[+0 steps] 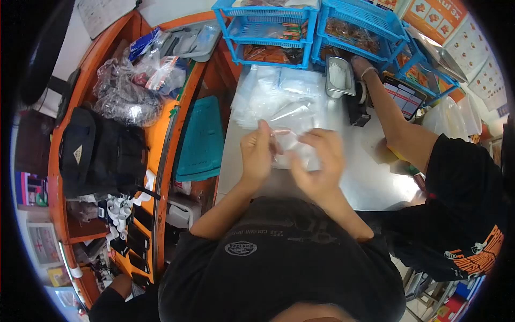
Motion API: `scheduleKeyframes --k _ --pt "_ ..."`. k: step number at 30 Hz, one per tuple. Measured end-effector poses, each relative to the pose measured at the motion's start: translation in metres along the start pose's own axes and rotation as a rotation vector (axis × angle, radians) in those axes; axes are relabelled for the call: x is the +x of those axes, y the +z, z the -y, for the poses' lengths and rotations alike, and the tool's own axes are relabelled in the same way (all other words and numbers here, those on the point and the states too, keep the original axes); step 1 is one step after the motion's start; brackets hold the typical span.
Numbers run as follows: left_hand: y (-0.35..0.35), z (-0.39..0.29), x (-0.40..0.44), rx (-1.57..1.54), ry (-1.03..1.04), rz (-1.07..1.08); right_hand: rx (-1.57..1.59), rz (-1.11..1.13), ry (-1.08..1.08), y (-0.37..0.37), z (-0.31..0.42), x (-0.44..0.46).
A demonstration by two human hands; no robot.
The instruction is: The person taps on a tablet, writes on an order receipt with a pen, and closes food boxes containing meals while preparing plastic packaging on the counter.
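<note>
Right now, a clear bag (292,141) lies between the hands, its left edge pinched by the left hand (256,154); the right hand (322,161), blurred, curls just right, grip unclear.

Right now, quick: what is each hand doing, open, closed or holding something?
Left hand: closed on what looks like a clear plastic bag.
Right hand: half-curled at the bag, blurred; whether it grips cannot be told.

Gap between right grip (323,166) and co-worker's arm (390,114)
</note>
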State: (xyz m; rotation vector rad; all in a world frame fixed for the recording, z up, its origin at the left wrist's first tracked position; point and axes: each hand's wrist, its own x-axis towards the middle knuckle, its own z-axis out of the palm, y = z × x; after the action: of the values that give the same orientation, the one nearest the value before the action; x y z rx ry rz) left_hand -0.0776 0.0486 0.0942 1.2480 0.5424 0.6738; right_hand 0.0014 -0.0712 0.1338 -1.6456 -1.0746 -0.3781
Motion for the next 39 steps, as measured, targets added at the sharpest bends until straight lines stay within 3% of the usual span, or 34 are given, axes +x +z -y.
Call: scheduleKeyframes --k 1,2,4,8,11,12,14,16,17,19,20,21,22,24,27,29,31,32,35,36,38,39 --pt "0.005 -0.001 -0.005 0.074 0.075 0.052 0.048 0.108 0.036 0.008 0.007 0.005" --pt "0.017 0.002 -0.006 -0.01 0.145 0.014 0.053 0.1 0.099 0.013 0.005 0.003" --pt "0.016 0.003 -0.008 0.151 0.219 0.044 0.051 0.072 0.218 0.022 -0.011 -0.004" --pt "0.001 0.003 -0.009 0.498 0.272 0.149 -0.027 0.131 0.028 0.022 -0.027 -0.011" --pt "-0.004 -0.019 -0.007 0.399 0.217 0.188 0.042 0.009 0.296 0.002 -0.057 -0.006" --pt "-0.016 -0.021 -0.004 0.341 0.172 0.279 0.509 0.106 0.629 -0.009 -0.078 -0.01" --pt "-0.042 -0.027 0.006 0.234 0.085 0.458 0.686 -0.022 0.454 -0.024 -0.069 0.008" --pt "-0.044 -0.037 0.009 0.156 0.077 0.698 0.696 0.149 0.383 -0.03 -0.068 0.009" --pt "-0.046 -0.041 0.009 0.113 0.071 0.813 0.614 0.386 0.388 -0.031 -0.073 0.006" --pt "-0.057 -0.042 0.011 0.238 0.156 0.569 0.439 0.861 0.374 -0.031 -0.09 0.002" --pt "-0.065 -0.045 0.015 0.3 0.202 0.445 0.242 0.625 0.275 -0.043 -0.105 0.001" --pt "-0.074 -0.052 0.022 0.317 0.237 0.338 0.188 0.348 0.31 -0.062 -0.127 0.001" --pt "-0.095 -0.058 0.028 -0.185 -0.027 0.069 0.143 0.066 0.343 -0.075 -0.143 0.0" --pt "-0.092 -0.074 0.017 -0.167 -0.067 0.175 0.206 0.079 0.513 -0.081 -0.139 -0.002" --pt "-0.095 -0.055 0.025 -0.436 -0.159 0.207 0.659 -0.081 0.748 -0.07 -0.151 -0.013" --pt "-0.09 -0.025 0.029 0.276 0.056 0.267 0.922 -0.276 0.961 -0.064 -0.129 0.002" --pt "-0.101 0.005 0.027 0.566 0.146 0.43 1.091 -0.421 1.215 -0.066 -0.121 0.01" --pt "-0.107 0.021 0.026 0.71 0.188 0.509 1.555 0.122 1.012 -0.08 -0.154 -0.012" --pt "-0.183 0.032 0.065 -0.62 -0.14 0.376 0.839 0.797 0.936 -0.074 -0.118 -0.016" --pt "-0.182 0.023 0.064 -0.235 -0.057 0.281 0.689 0.957 0.877 -0.071 -0.108 -0.016" --pt "-0.165 -0.019 0.052 0.534 0.099 0.079 0.87 0.985 0.818 -0.064 -0.101 -0.009" --pt "-0.147 -0.05 0.04 0.824 0.328 0.082 0.878 1.067 0.784 -0.059 -0.095 0.001"
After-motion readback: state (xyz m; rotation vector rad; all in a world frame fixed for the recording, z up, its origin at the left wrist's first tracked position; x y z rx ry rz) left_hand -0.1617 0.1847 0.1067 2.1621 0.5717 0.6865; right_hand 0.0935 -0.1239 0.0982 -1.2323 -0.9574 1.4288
